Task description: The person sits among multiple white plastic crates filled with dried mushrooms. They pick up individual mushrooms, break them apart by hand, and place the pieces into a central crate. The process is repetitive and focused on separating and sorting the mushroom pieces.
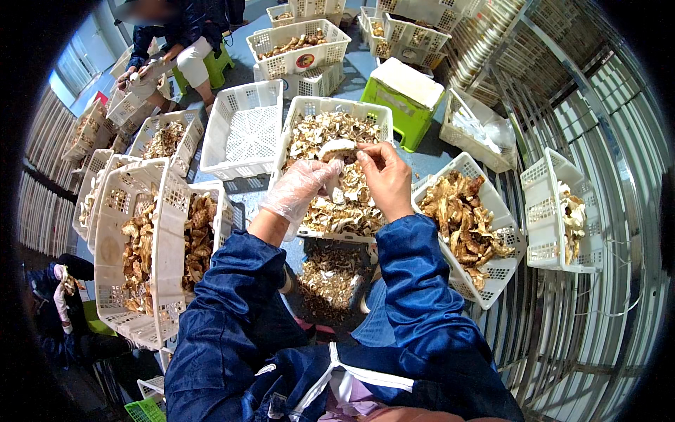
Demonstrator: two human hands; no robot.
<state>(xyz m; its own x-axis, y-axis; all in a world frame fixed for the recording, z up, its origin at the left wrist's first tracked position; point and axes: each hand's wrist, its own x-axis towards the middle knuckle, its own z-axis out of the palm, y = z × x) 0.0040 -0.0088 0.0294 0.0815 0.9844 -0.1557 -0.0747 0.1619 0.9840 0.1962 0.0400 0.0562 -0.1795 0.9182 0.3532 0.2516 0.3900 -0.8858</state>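
Observation:
My left hand (303, 192), in a clear plastic glove, grips the pale stem of a mushroom (337, 151). The bare fingers of my right hand (386, 176) pinch the right edge of its cap. Both hands are above a white plastic basket (387, 118) filled with pale, brown-edged mushroom pieces (343, 213). Beneath the basket's near edge, between my legs, lies a heap of brown trimmings (331, 277). At my right a tilted white basket (490, 295) holds brown mushrooms (464, 216).
Baskets of mushrooms (140, 248) are stacked at the left. An empty white basket (242, 129) stands left of the filled one, a green stool (403, 100) beyond it. Metal racks (596, 211) line the right. A co-worker (174, 47) sits at upper left, another person (63, 306) at lower left.

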